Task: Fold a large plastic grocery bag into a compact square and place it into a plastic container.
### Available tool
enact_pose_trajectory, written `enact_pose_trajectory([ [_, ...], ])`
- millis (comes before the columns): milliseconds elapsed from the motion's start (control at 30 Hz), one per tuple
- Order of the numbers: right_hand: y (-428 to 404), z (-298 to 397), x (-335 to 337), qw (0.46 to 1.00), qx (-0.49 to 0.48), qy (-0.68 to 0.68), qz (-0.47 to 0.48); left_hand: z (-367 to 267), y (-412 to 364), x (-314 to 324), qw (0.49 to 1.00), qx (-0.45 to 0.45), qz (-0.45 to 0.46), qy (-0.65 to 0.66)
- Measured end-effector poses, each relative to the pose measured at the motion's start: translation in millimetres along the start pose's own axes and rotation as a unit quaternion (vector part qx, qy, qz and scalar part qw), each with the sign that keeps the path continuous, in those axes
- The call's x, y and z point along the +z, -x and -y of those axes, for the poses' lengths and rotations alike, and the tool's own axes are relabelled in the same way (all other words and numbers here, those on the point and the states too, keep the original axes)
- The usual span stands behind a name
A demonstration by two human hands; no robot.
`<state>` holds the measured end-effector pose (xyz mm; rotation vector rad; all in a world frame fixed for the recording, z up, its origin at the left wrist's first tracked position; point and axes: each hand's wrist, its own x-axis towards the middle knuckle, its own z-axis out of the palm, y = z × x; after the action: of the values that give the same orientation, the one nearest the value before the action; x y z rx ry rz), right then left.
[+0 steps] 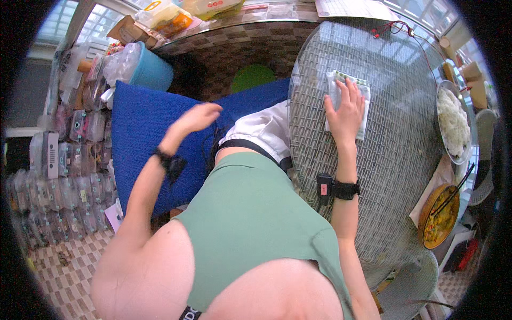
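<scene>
My right hand lies flat on a folded white cloth with a green-patterned edge, fingers spread over it. The cloth rests on a glass-topped table with a woven surface showing through the glass. My left hand hovers over a blue cushioned seat, away from the table. It looks slightly blurred, its fingers loosely bent together, and nothing shows in it. A black strap with a small device sits on each wrist.
Along the table's far right stand an oval plate of white rice and a brown bowl of food with chopsticks across it. A red cable lies near the window. At left are a blue bin and stacked clear boxes.
</scene>
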<state>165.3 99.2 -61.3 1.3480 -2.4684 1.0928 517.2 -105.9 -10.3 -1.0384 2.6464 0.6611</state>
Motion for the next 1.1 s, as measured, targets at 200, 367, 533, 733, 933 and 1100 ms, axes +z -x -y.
enact_pose_trajectory([
  [200,7,-2,-8,1.000,0.019,-0.015,0.001,83,-26,145,0.959,-0.075,0.170,0.216],
  [367,5,6,-16,0.998,0.043,-0.031,0.028,49,-21,120,0.716,-0.352,0.119,0.591],
  [533,0,12,-20,0.991,0.082,-0.088,0.054,20,-48,92,0.744,-0.414,0.233,0.469],
  [733,0,12,-26,0.985,0.111,-0.116,0.067,56,9,57,0.758,-0.416,0.339,0.370],
  [933,2,12,-24,0.987,0.103,-0.097,0.077,132,123,51,0.761,-0.317,0.513,0.240],
  [1100,0,11,-26,0.993,0.075,-0.056,0.077,8,56,-57,0.719,-0.369,0.575,0.126],
])
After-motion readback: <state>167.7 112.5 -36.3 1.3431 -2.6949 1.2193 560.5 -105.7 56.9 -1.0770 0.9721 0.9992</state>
